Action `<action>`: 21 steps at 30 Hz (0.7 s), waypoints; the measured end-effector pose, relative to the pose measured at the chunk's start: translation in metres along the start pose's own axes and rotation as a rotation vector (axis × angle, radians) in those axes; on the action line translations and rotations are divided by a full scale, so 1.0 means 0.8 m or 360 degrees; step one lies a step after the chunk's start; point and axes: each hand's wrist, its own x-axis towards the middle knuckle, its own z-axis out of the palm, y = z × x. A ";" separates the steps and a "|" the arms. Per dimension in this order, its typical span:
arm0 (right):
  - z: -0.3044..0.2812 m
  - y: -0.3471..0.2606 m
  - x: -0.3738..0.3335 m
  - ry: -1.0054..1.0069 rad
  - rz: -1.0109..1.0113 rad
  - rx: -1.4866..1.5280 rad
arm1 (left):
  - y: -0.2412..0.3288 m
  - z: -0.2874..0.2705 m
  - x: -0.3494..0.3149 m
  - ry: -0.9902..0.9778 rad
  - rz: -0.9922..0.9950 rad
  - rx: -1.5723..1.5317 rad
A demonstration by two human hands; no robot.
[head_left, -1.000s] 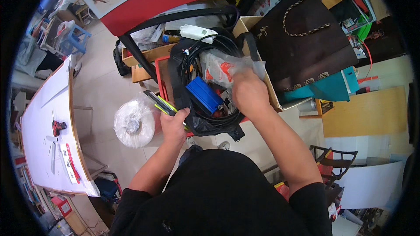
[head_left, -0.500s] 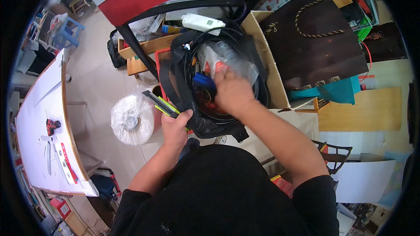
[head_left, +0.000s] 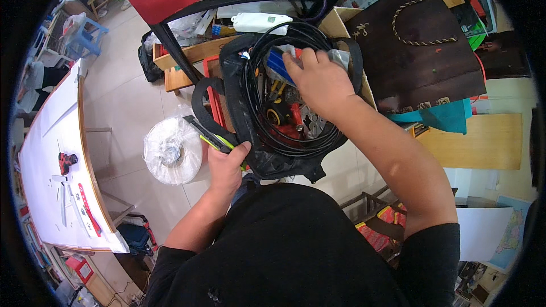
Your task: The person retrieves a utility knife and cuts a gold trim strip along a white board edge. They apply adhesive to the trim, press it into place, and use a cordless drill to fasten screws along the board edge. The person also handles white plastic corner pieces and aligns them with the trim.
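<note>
My left hand is closed around a black and lime-green utility knife, beside the near left edge of a black tool bag. Inside the bag's mouth, my right hand has its fingers curled, with the thumb against a blue object. Clear plastic shows beside those fingers, and what lies under the palm is hidden. A coil of black cable rings the opening. Within it lie a yellow and black round tool, a red tool and several metal pieces.
A plastic-wrapped white roll stands on the floor at left. A white power strip lies beyond the bag. To the right are a cardboard box and a dark paper bag. A white table holds a red drill.
My right hand has moved farther into the far side of the bag, and the blue object has shifted away with it. The tools beneath are uncovered. My left hand still holds the knife.
</note>
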 end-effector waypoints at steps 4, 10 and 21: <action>0.021 0.014 0.013 0.0563 -0.0604 -0.0314 | 0.001 0.001 0.000 -0.0011 -0.0012 0.0033; 0.048 0.012 0.037 -0.0477 -0.0941 -0.0433 | 0.003 -0.007 -0.001 -0.0025 -0.0010 0.0149; 0.083 -0.027 0.119 -0.0506 -0.0849 0.0040 | 0.003 -0.015 -0.003 0.0057 -0.0113 0.0207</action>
